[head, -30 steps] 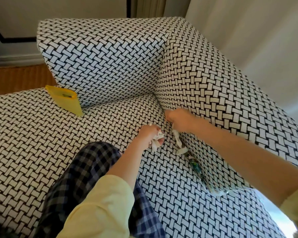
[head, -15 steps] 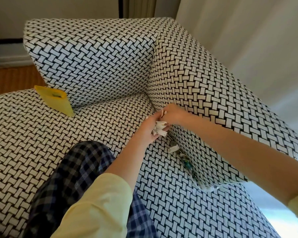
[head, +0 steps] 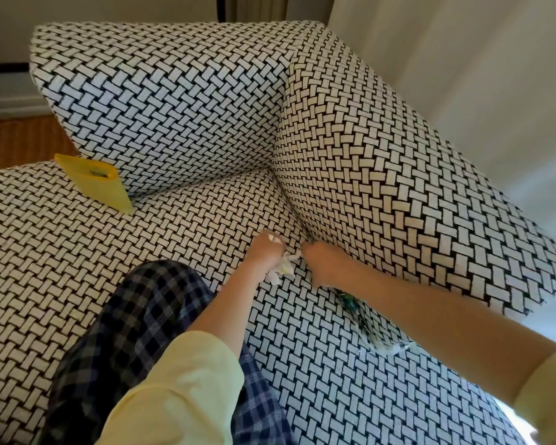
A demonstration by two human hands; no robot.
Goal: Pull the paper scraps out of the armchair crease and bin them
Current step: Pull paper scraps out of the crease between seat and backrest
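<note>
The armchair has a black-and-white woven cover, and its crease [head: 297,220] runs between the seat [head: 206,216] and the right arm cushion [head: 382,187]. My left hand [head: 265,252] grips a wad of white paper scraps [head: 283,272] just left of the crease. My right hand [head: 325,264] is curled in a fist at the crease, and a white paper tip [head: 297,254] shows by its thumb. Further down the crease lie a green-blue scrap [head: 350,303] and a pale crumpled bit [head: 389,346], partly hidden by my right forearm. No bin is in view.
A yellow card sleeve [head: 93,184] leans at the seat's back left, under the back cushion [head: 161,107]. My knee in plaid trousers [head: 135,332] rests on the seat. A pale wall [head: 463,59] stands to the right and wooden floor [head: 20,139] to the left.
My right hand passed a scrap up to the left hand's wad, then dropped back down to the crease, covering the white scrap that lay there. The view shifted slightly.
</note>
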